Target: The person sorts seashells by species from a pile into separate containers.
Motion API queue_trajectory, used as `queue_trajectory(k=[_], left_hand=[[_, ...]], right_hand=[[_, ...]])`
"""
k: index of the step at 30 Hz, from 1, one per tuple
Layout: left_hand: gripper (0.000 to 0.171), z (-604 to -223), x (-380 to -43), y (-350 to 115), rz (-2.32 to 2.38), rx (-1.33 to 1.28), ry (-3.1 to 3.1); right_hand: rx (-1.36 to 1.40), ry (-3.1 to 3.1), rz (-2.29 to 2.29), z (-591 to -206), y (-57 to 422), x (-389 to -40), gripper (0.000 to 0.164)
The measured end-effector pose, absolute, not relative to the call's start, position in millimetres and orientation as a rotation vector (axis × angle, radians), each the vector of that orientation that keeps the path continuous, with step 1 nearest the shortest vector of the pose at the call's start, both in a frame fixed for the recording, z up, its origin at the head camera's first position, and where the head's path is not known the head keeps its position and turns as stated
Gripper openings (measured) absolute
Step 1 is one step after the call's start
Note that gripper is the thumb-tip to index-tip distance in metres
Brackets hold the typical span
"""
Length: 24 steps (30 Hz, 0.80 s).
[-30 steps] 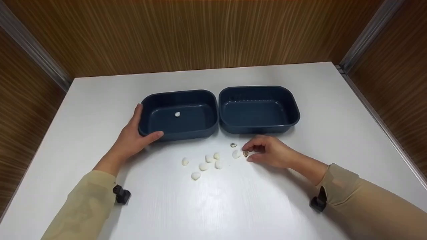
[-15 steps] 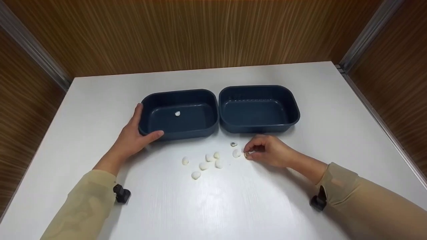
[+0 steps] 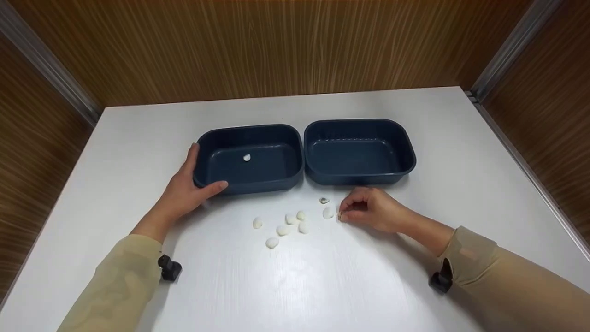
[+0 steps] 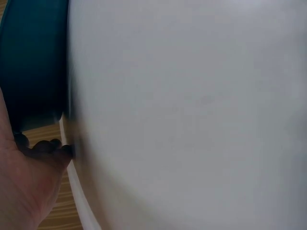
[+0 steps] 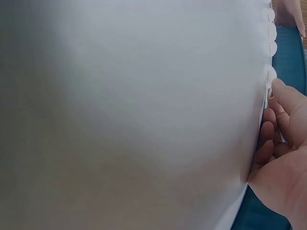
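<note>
In the head view, my left hand (image 3: 184, 186) holds the front left corner of a dark blue plastic bin (image 3: 258, 186), thumb along the front and fingers at the left side. One small white shell (image 3: 247, 157) lies in that bin. My right hand (image 3: 375, 210) pinches a small brownish shell (image 3: 340, 216) between thumb and index finger at the table surface; the fingertips partly hide it. Close to those fingertips lie a white shell (image 3: 328, 212) and a dark-marked shell (image 3: 324, 200). Several white shells (image 3: 283, 230) are scattered further left.
A second dark blue bin (image 3: 359, 178) stands beside the first on the right, their ends nearly touching. Both are on a white table (image 3: 295, 286). Wood-grain panels (image 3: 276, 50) close off the back and sides.
The right thumb and index finger have come together on the brownish shell, which lay between them a second ago. The left hand and both bins keep nearly the same place.
</note>
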State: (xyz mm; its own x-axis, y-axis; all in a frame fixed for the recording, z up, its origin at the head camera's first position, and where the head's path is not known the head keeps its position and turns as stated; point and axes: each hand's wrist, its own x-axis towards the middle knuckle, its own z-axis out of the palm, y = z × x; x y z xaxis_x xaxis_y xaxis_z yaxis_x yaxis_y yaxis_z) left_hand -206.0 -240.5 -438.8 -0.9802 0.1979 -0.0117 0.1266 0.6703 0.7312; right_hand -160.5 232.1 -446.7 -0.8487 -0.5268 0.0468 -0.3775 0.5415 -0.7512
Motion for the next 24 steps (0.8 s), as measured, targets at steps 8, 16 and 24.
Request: queue_trajectory(k=[8, 16, 24], left_hand=[[0.12, -439, -206, -240, 1.226, 0.284, 2.792], [0.121, -440, -205, -236, 1.227, 0.278, 2.79], [0.122, -441, -208, -233, 1.206, 0.271, 2.796]], right_hand=[[-0.718, 2.538, -1.231, -445, 236, -162, 0.008], [-0.74, 2.499, -1.193, -423, 241, -165, 0.01], [-0.967, 2.528, -1.262, -377, 215, -178, 0.01]])
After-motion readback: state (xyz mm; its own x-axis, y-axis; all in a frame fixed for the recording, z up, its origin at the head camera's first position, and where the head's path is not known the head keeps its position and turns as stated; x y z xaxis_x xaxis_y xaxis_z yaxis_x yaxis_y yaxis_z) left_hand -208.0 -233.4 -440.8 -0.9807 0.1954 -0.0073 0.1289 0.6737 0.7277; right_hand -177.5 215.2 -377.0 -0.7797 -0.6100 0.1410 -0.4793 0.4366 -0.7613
